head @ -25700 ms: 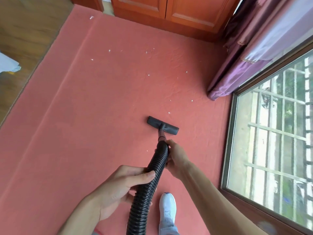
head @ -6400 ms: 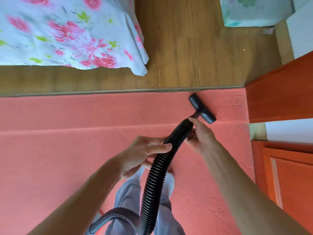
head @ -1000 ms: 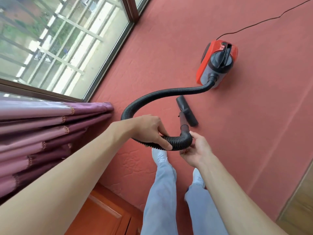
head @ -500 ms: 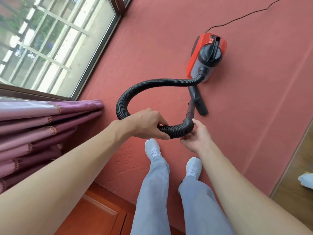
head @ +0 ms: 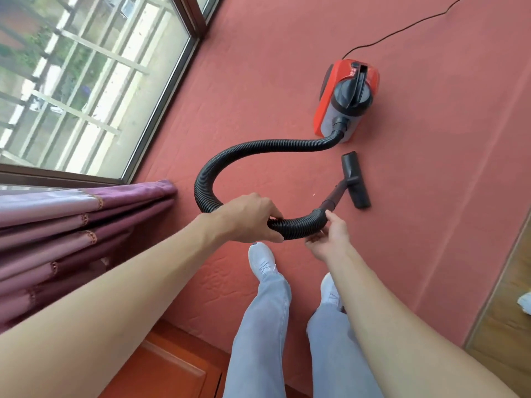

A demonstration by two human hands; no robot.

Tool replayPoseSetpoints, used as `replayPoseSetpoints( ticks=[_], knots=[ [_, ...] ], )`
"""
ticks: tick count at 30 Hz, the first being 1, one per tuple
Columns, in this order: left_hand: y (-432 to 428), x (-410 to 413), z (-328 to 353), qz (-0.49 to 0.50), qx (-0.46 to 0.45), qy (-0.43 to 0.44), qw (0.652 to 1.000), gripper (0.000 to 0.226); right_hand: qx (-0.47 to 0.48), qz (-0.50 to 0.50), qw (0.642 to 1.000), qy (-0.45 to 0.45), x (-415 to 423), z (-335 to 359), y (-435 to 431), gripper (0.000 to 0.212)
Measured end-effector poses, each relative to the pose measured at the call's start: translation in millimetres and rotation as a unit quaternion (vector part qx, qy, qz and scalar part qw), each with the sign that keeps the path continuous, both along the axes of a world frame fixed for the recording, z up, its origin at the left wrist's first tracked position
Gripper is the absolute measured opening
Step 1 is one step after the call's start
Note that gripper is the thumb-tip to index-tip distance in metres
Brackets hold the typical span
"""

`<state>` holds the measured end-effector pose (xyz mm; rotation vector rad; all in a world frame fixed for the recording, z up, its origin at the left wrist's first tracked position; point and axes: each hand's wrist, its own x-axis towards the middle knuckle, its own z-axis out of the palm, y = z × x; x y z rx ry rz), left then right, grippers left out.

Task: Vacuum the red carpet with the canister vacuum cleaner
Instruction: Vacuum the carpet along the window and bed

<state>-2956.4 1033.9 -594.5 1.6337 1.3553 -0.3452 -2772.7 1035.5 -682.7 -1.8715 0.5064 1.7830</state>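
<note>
The red carpet (head: pixel 258 81) fills most of the floor. A red and grey canister vacuum (head: pixel 346 100) stands on it at the upper right. Its black ribbed hose (head: pixel 258 146) curves left and back toward me. My left hand (head: pixel 250 216) grips the hose from above. My right hand (head: pixel 329 237) holds the hose's end from below, near the short tube. The black floor nozzle (head: pixel 355 179) lies flat on the carpet just below the canister. A small white speck (head: pixel 313 194) lies left of the tube.
A large window (head: pixel 86 81) with outside bars is at the upper left, purple curtains (head: pixel 71 225) below it. A black power cord (head: pixel 402 30) runs off the top right. An orange wooden cabinet (head: pixel 172 369) is behind my feet. Wooden flooring (head: pixel 505 326) borders the carpet at right.
The nozzle has slid to the right across the carpet, away from beneath the hose, and now lies apart below the canister. Both hands keep their hold on the hose.
</note>
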Motion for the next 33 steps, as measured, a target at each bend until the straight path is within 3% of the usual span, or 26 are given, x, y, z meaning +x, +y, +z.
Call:
replayPoseSetpoints(
  ticks=[6,10,18,22,28,33],
  knots=[
    [14,69,-1,0.052,0.000,-0.099,0.994,0.030,0.033,-0.006,0.998,-0.053,76,15,39,0.021],
    [34,122,22,0.013,-0.008,-0.142,0.990,0.029,0.027,-0.010,0.997,-0.067,129,41,50,0.024],
    [67,181,23,-0.019,-0.067,-0.119,0.990,0.037,-0.007,0.052,0.998,-0.045,195,25,57,0.029],
    [92,214,15,0.021,-0.100,-0.110,0.989,0.035,-0.003,0.109,0.992,-0.060,226,3,94,0.059],
    [143,287,9,0.118,-0.090,-0.111,0.983,0.028,0.033,0.167,0.977,-0.126,285,0,182,0.037],
    [186,335,22,0.178,-0.109,-0.127,0.970,0.023,0.020,0.195,0.978,-0.077,333,17,229,0.030]
  ],
)
